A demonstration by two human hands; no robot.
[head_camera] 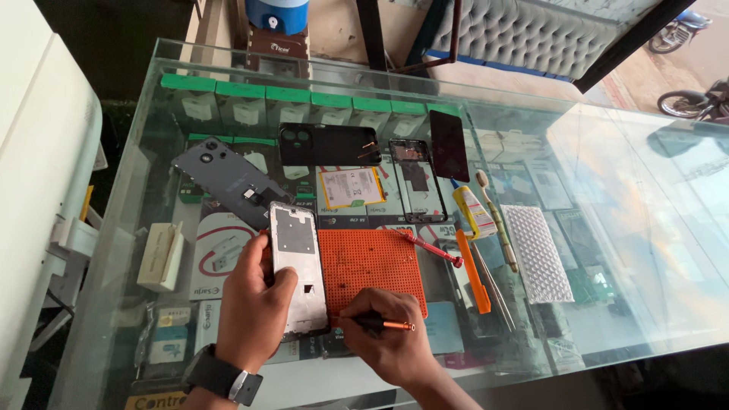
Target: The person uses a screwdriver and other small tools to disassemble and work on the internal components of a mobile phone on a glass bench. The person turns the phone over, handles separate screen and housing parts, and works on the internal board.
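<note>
Left hand (254,304) wrapped around a silver phone frame (298,269), thumb across its face, frame tilted up off the glass worktop (645,250). Right hand (387,342) closed on a thin orange-tipped screwdriver (383,324), tip aimed at the frame's lower edge, just beside the orange mat (372,262).

Best kept steady: frame pinned firmly, driver held square to the screw and pressed straight down, wrist resting on the glass for control. Loose screws likely safest dropped onto the mat, where the pegs stop rolling.

Crowded to the far side: grey back cover (224,182), black case (328,144), battery (351,187), a bare black frame (416,178), a dark screen (449,144). To the right: a red screwdriver (433,248), glue tube (472,212), orange pry tool (473,272), brush (497,220), textured white pad (537,250). Open room only further right on the glass and along the near edge, close under both wrists; a slip there likely sends small parts off the front.
</note>
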